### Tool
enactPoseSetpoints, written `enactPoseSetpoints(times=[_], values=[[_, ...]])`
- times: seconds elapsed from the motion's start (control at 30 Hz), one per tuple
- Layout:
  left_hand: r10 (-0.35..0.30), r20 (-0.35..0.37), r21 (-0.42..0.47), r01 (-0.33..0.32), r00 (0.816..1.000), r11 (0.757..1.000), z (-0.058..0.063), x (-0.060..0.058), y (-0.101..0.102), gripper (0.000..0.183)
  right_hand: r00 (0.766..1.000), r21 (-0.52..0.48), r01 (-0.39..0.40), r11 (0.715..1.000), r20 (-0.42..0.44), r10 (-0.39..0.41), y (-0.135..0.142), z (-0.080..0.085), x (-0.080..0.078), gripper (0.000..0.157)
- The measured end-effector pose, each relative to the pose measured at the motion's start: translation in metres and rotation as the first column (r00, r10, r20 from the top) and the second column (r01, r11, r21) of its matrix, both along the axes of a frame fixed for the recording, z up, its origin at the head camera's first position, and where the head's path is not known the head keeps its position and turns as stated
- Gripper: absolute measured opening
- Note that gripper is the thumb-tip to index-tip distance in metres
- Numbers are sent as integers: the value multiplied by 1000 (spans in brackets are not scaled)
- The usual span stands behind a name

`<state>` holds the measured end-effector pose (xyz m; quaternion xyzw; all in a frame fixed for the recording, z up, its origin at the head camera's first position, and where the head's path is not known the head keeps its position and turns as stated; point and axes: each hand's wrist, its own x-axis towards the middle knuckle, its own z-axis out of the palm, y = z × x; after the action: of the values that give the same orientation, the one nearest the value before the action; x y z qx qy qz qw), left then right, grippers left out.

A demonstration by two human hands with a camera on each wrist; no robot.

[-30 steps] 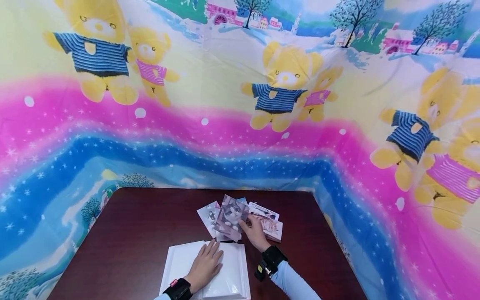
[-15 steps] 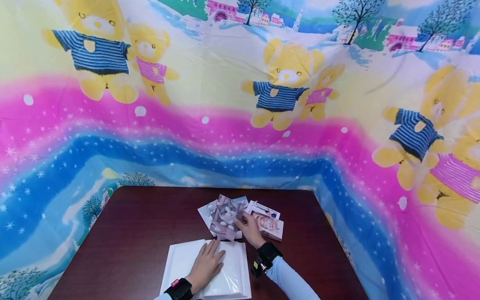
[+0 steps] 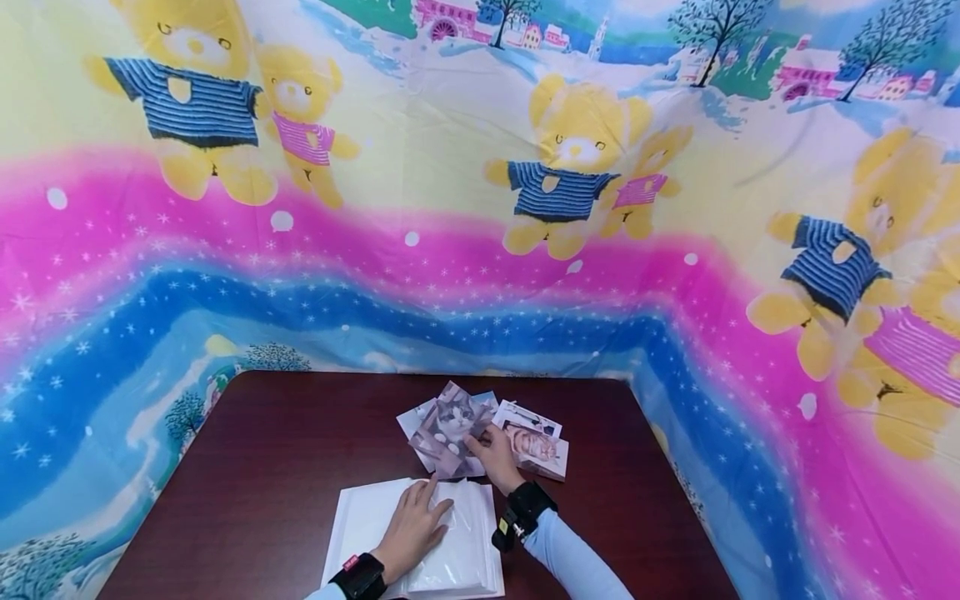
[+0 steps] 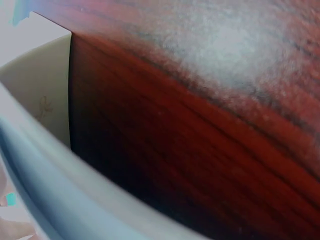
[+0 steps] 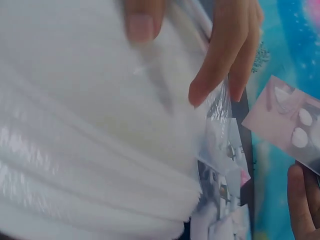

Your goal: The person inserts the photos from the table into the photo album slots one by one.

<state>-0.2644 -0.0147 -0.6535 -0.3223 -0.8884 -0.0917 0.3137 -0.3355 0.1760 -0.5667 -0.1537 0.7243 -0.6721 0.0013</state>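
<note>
A photo of a grey-and-white kitten (image 3: 454,421) is pinched at its right edge by my right hand (image 3: 497,460). It is held tilted over other photos, just beyond an album. In the right wrist view the lower end of the kitten photo (image 5: 285,117) shows above the fingers (image 5: 300,202) of that hand. My left hand (image 3: 411,527) rests on the white pages of the open photo album (image 3: 360,517), fingers extended toward its far edge. Clear plastic sleeves (image 3: 450,567) cover the right page. The left wrist view catches the album's edge (image 4: 50,95) and the tabletop, with the hand mostly out of sight.
Spread photos (image 3: 411,421) lie under the held one. To the right, a stack of photos topped by an orange cat picture (image 3: 536,446) sits on the dark wood table (image 3: 247,467). A curtain printed with bears (image 3: 562,200) hangs behind the table.
My right hand has drawn a little to the left and nearer with the kitten photo, which has turned clockwise. The left hand stays on the album, its thumb and fingers shifting only slightly.
</note>
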Motion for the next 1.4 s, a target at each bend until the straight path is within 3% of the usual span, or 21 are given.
enactPoseSetpoints(times=[0.17, 0.33, 0.57, 0.77, 0.97, 1.1, 1.23, 1.4], values=[[4, 2, 7, -4, 1000, 1000, 1, -1, 0, 44, 990, -94, 95, 991, 111, -84, -4, -15, -8, 31], [3, 15, 14, -3, 1000, 1000, 1, -1, 0, 43, 978, -67, 123, 990, 178, -110, -6, -16, -1, 31], [-25, 31, 53, 23, 999, 998, -2, -2, -1, 42, 979, -59, 132, 989, 165, -121, -5, -16, 7, 31], [-38, 40, 57, 36, 998, 998, -2, -2, -2, 43, 976, -55, 131, 990, 180, -119, 0, -27, 1, 23], [-31, 44, 47, 29, 999, 998, -1, -2, -1, 44, 993, 62, 94, 994, 59, -98, 11, -45, -16, 24], [-30, 52, 53, 27, 998, 998, 0, -1, -2, 43, 1000, 183, 13, 983, 20, -17, 15, -42, -22, 26], [-28, 64, 51, 25, 998, 998, 0, -1, -2, 42, 997, 280, -78, 957, 18, 76, 16, -35, -24, 25], [-26, 80, 51, 22, 996, 998, 1, 1, -2, 40, 997, 413, -52, 909, -38, 74, 15, -31, -29, 16]])
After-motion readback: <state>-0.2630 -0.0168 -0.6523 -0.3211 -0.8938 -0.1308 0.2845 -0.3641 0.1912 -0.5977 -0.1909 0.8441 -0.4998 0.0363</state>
